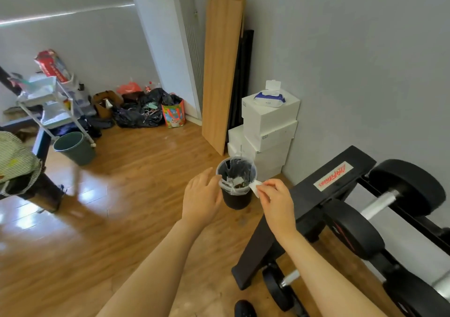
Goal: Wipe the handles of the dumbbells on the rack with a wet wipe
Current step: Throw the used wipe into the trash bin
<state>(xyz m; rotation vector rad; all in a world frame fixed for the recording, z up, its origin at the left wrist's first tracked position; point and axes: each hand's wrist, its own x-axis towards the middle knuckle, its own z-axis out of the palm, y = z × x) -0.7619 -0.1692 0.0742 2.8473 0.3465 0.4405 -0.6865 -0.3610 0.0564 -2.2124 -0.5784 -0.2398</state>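
While the right hand (276,200) pinches a wipe (255,188) at the bin (237,195) rim, the left hand (202,195) hovers beside it, fingers loose.
Dumbbells (379,202) sit on the rack (323,187) at right; white boxes (267,126) behind the bin carry a wipes pack (269,97).

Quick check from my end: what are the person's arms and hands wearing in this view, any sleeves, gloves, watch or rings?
Nothing is worn that shows. Both forearms are bare from the bottom edge of the picture up to the wrists, with no sleeves in view. The left hand and the right hand have no gloves, and no watch, band or ring is visible on either.
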